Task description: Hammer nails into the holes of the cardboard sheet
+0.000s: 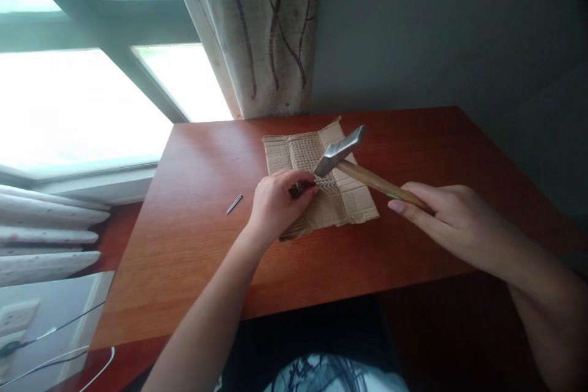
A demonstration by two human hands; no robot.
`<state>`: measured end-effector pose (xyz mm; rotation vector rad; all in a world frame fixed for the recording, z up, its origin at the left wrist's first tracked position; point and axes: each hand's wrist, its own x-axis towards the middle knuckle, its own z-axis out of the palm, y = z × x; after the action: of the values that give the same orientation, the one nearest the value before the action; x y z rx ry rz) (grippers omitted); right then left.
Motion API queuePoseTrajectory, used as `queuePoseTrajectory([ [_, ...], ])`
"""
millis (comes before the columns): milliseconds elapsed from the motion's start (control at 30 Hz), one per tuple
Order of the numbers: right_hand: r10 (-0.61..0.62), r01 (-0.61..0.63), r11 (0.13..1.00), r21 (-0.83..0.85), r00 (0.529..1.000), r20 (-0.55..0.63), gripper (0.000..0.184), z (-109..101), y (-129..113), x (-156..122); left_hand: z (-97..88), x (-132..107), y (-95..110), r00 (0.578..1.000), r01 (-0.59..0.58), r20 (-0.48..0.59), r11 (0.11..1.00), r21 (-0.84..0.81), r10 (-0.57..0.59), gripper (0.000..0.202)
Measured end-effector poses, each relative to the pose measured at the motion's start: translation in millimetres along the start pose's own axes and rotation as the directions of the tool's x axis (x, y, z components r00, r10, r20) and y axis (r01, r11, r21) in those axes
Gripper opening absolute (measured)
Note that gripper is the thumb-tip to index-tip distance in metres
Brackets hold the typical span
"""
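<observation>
A flattened piece of cardboard [342, 205] lies on the reddish wooden desk [202, 245], with rows of small holes or nail heads across its middle. My left hand [278, 203] is closed at the cardboard's near left part, pinching something small and dark that I cannot make out. My right hand [448, 217] grips the wooden handle of a hammer [342, 153]. The hammer's metal head hangs just above the spot where my left fingers pinch. A loose nail [234, 204] lies on the desk left of my left hand.
A window [82, 104] fills the left side, and a patterned curtain [261, 30] hangs behind the desk against a grey wall. Striped fabric [46, 233] and a wall socket with cables [22, 331] sit at the lower left.
</observation>
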<state>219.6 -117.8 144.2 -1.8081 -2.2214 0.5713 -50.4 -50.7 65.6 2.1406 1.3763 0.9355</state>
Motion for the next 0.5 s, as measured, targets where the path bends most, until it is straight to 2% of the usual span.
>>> queuePoseTrajectory([
  [167, -0.020, 0.020, 1.000, -0.002, 1.000, -0.017, 0.042, -3.1, -2.9, -2.1, -0.5, -0.5, 1.0, 1.000, 0.008, 0.011, 1.000, 0.024, -0.009, 0.012],
  [300, -0.033, 0.033, 0.999, 0.006, 0.999, -0.014, 0.041, -4.7, -7.8, -4.6, -1.9, 0.2, 4.4, 0.999, 0.041, 0.011, 0.999, 0.021, -0.041, 0.024],
  [500, -0.034, 0.035, 0.999, -0.018, 0.999, 0.033, 0.035, 4.0, -7.8, -2.7, -3.6, 1.4, 4.1, 0.999, 0.042, 0.028, 0.998, 0.055, -0.043, 0.037],
])
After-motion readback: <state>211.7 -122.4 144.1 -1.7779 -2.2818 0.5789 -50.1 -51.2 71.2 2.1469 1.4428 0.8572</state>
